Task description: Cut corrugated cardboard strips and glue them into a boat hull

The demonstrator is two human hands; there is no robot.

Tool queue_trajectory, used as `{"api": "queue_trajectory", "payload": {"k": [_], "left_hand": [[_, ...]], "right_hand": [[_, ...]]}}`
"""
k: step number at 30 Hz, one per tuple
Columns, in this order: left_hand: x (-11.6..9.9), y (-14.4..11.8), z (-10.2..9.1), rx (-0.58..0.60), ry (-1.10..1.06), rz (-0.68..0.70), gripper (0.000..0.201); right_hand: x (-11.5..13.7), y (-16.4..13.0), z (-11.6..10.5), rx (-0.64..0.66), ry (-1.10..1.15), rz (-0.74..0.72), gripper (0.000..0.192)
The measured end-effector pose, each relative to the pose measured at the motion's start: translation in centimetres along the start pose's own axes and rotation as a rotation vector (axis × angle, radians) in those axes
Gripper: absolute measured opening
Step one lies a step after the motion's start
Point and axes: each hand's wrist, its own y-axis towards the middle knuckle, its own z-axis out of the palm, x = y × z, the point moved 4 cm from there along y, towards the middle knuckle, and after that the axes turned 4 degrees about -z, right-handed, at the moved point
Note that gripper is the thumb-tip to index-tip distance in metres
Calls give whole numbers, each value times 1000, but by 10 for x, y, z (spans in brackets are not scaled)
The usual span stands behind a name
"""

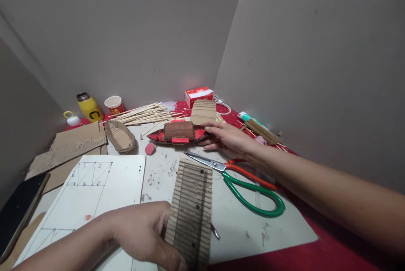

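At the lower middle, my left hand [142,229] is closed on a flat piece of corrugated cardboard [190,203], its ridges running crosswise with several dark dots along it. The thumb lies over its near end. Farther off, my right hand [226,138] has its fingers around the right end of a model boat [179,132]. The boat has a brown arched cabin and a red inside. Between the hands lie large scissors [218,165] with one orange and one green handle. A pink eraser-like piece [149,148] sits beside the boat.
Thin wooden sticks [142,114], a paper cup [114,104] and a yellow bottle [90,106] stand or lie at the back. A cardboard hull [120,136], cardboard sheets [76,140] and a paper with line drawings [123,182] are at left. Grey walls [126,30] enclose the table.
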Motion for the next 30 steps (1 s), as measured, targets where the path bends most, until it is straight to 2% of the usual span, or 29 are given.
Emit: {"api": "queue_trajectory", "payload": {"k": [3,6,9,11,18,24,30], "left_hand": [[-8,-3,-4,-58,-34,48,20],[-15,-4,-16,-266,-145,210,20],[-14,-5,-31,-473,-324,316,21],[-12,-4,-38,-563,-399,336,18],[-13,-6,-46,-694,-480,352,14],[-15,-8,-51,-782,-487,375,17],[-17,-11,-58,-892,-480,409,21]], "right_hand": [[6,-12,-12,-38,-167,-65,39],[9,-31,-32,-78,-438,-203,38],[4,-54,-48,-2,-916,-404,31],[-5,-69,-55,71,-1114,-453,34],[-24,-97,-61,114,-1218,-461,37],[-35,-96,-57,224,-1329,-449,33],[-33,-92,-51,264,-1380,-460,36]]}}
